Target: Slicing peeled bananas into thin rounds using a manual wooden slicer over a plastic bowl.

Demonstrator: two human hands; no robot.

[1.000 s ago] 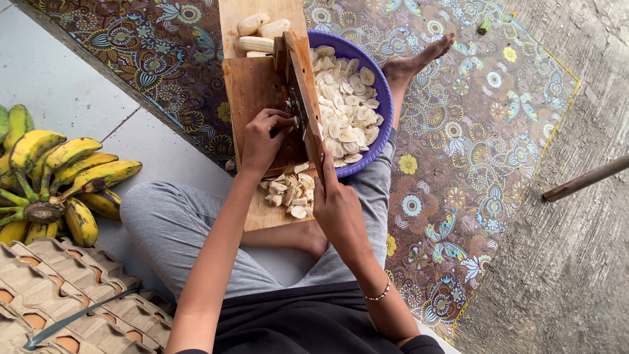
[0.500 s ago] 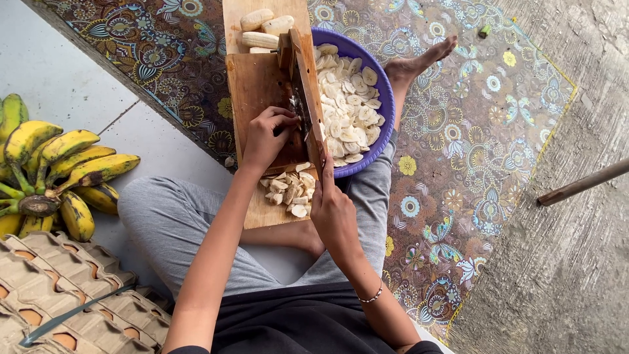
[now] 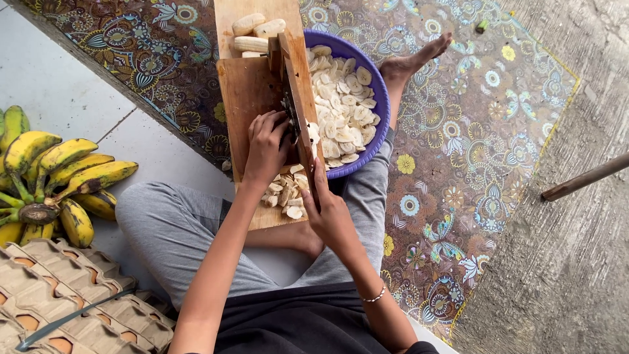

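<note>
A wooden cutting board (image 3: 247, 92) lies across my lap and over a blue bowl (image 3: 374, 82). A lever slicer with a wooden handle (image 3: 296, 85) is fixed along the board's right side. My left hand (image 3: 267, 145) presses a peeled banana, mostly hidden, against the blade. My right hand (image 3: 329, 213) grips the near end of the slicer handle. Cut banana slices (image 3: 284, 191) lie heaped on the board between my hands. Peeled bananas (image 3: 257, 29) wait at the board's far end.
The blue bowl holds many white banana slices (image 3: 341, 108). A bunch of yellow bananas (image 3: 56, 177) lies on the tiled floor at left, cardboard egg trays (image 3: 62, 301) near it. A patterned mat (image 3: 458, 151) covers the floor; a wooden stick (image 3: 583, 178) lies at right.
The slicer handle and my right hand have stayed low near the board. My left hand keeps feeding the banana toward the blade. The view has shifted only slightly.
</note>
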